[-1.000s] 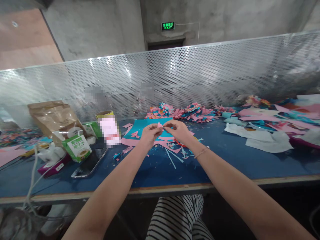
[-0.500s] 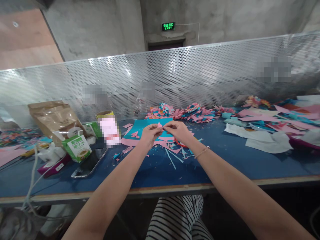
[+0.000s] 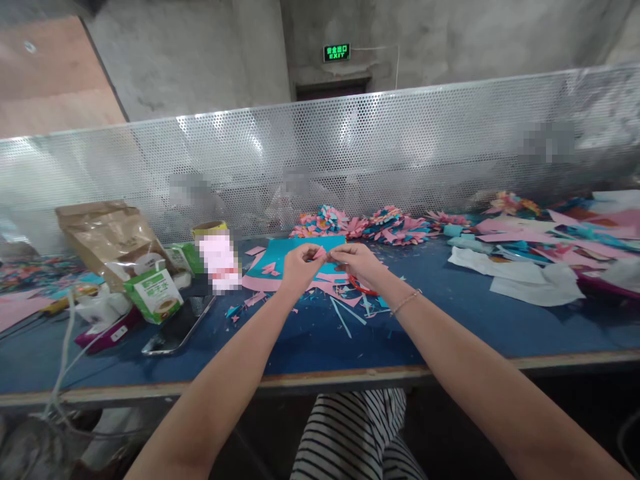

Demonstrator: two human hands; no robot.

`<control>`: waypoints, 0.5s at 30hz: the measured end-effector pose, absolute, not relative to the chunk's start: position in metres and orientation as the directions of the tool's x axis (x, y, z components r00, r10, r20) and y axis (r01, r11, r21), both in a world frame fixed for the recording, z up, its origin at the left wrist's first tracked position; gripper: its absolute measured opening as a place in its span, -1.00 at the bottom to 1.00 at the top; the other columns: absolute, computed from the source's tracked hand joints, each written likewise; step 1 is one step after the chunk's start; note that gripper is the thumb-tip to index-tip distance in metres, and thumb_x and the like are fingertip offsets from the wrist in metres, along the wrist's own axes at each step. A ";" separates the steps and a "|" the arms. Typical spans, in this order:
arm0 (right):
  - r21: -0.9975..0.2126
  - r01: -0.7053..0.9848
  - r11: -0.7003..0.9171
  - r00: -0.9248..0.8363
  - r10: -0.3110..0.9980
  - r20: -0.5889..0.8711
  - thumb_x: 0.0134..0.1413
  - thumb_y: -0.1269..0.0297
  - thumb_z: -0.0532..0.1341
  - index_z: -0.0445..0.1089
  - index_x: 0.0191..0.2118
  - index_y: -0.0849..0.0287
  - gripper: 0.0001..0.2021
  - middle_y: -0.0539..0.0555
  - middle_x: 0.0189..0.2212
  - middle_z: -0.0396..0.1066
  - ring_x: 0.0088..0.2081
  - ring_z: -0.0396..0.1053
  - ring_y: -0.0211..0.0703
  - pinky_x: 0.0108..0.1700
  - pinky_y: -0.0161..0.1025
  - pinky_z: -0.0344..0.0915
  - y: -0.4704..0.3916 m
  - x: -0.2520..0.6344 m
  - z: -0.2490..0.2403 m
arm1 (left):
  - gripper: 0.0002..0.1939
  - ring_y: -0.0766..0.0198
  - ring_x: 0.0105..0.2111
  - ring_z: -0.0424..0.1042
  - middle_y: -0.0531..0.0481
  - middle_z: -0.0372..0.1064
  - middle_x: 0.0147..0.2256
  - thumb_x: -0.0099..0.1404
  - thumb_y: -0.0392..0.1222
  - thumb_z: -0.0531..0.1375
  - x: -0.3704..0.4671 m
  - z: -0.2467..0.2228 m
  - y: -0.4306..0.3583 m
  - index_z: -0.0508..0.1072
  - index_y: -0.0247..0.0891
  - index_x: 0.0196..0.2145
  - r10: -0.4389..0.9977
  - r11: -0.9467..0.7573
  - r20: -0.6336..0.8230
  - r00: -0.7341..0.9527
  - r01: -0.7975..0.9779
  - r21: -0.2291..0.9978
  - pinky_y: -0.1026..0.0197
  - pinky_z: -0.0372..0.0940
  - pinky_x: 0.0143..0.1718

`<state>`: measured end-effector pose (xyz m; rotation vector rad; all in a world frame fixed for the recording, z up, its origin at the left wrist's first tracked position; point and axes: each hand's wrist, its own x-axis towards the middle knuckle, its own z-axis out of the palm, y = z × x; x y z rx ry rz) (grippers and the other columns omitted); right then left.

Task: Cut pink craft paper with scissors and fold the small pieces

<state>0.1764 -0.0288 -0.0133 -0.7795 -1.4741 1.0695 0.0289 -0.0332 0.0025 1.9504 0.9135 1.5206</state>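
Above the table, my left hand (image 3: pixel 301 267) pinches a small folded piece of pink paper (image 3: pixel 319 253) between thumb and fingertips. The fingertips of my right hand (image 3: pixel 359 262) close on the paper's right side, nearly touching the left fingers. Under both hands lie a blue sheet (image 3: pixel 277 251) and a pink paper strip (image 3: pixel 260 285), with small pink cut pieces (image 3: pixel 271 269) on the blue. A red loop-shaped handle (image 3: pixel 363 288) shows below my right wrist; the rest of it is hidden. Thin paper scraps (image 3: pixel 342 317) are scattered nearer me.
Heaps of pink and blue folded paper (image 3: pixel 397 225) sit behind my hands, before a perforated metal screen (image 3: pixel 350 147). On the left are a phone (image 3: pixel 180 327), a green carton (image 3: pixel 154 295) and a brown bag (image 3: pixel 110 233). White tissues (image 3: pixel 537 283) and paper sheets lie right.
Both hands stay in nearly the same place. My left fingers have curled further round the pink paper, which now shows less and tilts to the right.
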 end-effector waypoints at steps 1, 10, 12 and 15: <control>-0.920 -0.058 0.387 -0.185 0.902 0.391 -0.21 0.20 0.20 0.41 -0.46 0.23 -0.80 0.09 -0.42 0.41 -0.35 0.34 -0.22 -0.38 -0.32 0.25 -0.030 0.177 -0.013 | -0.91 0.34 -0.49 0.32 0.04 0.31 -0.55 -0.06 -0.25 0.18 0.029 0.002 -0.033 0.36 -0.31 -0.53 0.747 -0.664 0.646 0.161 0.231 0.711 0.29 0.22 -0.44; -0.639 0.390 0.663 -0.211 0.740 0.639 -0.18 0.40 0.08 0.39 -0.49 0.21 -0.85 0.04 -0.44 0.33 -0.38 0.26 -0.26 -0.35 -0.32 0.21 -0.040 0.178 -0.008 | -0.92 0.35 -0.49 0.33 0.03 0.37 -0.53 0.02 -0.22 0.13 0.027 -0.004 -0.030 0.39 -0.27 -0.51 0.721 -0.672 0.656 0.223 0.457 0.584 0.29 0.21 -0.44; -0.650 0.378 0.659 -0.234 0.748 0.621 -0.21 0.44 0.06 0.38 -0.48 0.21 -0.83 0.04 -0.42 0.32 -0.36 0.26 -0.26 -0.36 -0.34 0.22 -0.039 0.179 -0.008 | -0.92 0.35 -0.49 0.33 0.03 0.37 -0.53 0.01 -0.22 0.14 0.027 -0.005 -0.028 0.39 -0.27 -0.51 0.724 -0.667 0.656 0.212 0.457 0.588 0.30 0.20 -0.44; -0.768 0.271 0.580 -0.263 0.812 0.521 -0.25 0.43 0.06 0.36 -0.44 0.20 -0.82 0.05 -0.34 0.31 -0.35 0.27 -0.26 -0.40 -0.35 0.24 -0.034 0.180 -0.011 | -0.92 0.34 -0.49 0.33 0.02 0.36 -0.53 -0.02 -0.23 0.16 0.027 -0.005 -0.026 0.39 -0.28 -0.52 0.745 -0.653 0.644 0.175 0.388 0.650 0.28 0.20 -0.44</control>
